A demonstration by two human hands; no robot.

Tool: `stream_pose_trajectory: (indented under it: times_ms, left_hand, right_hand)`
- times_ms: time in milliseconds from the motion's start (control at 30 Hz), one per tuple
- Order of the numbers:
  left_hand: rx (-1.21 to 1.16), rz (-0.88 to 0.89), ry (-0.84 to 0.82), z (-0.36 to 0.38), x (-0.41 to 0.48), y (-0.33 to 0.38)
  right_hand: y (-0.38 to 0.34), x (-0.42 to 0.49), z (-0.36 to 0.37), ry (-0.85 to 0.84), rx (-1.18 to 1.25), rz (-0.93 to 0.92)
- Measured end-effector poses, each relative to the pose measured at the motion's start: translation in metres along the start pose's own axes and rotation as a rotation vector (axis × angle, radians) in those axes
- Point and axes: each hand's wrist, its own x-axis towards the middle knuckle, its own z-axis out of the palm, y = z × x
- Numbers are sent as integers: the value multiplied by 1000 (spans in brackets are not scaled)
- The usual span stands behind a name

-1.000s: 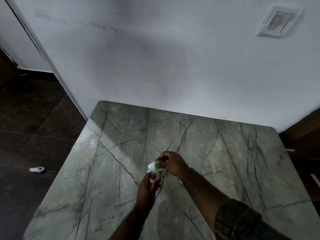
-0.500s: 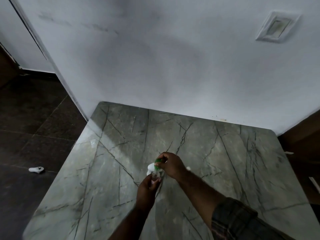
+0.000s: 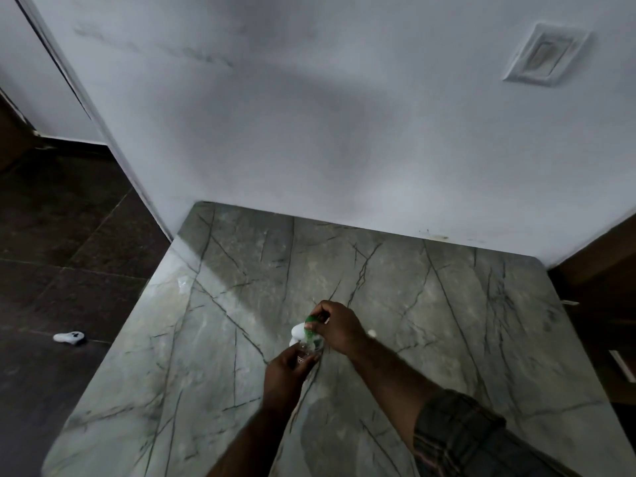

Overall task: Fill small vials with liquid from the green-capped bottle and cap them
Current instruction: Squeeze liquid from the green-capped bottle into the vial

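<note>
Over the middle of the grey marble table [image 3: 447, 304], my right hand [image 3: 339, 327] grips a white bottle with green on it [image 3: 301, 331], tipped down toward the left. Just below it my left hand [image 3: 285, 370] holds a small clear vial [image 3: 306, 352] with a reddish label. The bottle's mouth sits right above the vial's opening. My fingers hide most of both objects, and any liquid is too small to make out. A small white piece [image 3: 371, 333] lies on the table just right of my right hand.
A white wall [image 3: 309, 132] rises at the table's far edge, with a switch plate [image 3: 547, 55] high on the right. Dark floor [image 3: 69, 253] lies to the left, with a small white object [image 3: 69, 337] on it. Brown furniture stands at the right edge.
Both hands have stayed together at the same spot over the table, bottle tilted above the vial. The camera view shifted slightly.
</note>
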Motion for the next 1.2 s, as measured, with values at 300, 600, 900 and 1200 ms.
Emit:
stream_pose_trajectory:
  times_ms: [300, 600, 900, 1200]
  left_hand:
    - [91, 44, -18, -2, 0, -1]
    - [154, 71, -32, -5, 3, -1]
    - [145, 65, -38, -7, 5, 3]
    - [119, 48, -35, -6, 4, 2]
  right_hand:
    - [6, -2, 4, 26, -47, -40]
    - [9, -1, 5, 20, -36, -43]
    - [7, 1, 4, 32, -46, -64]
    - [5, 2, 2, 16, -81, -77]
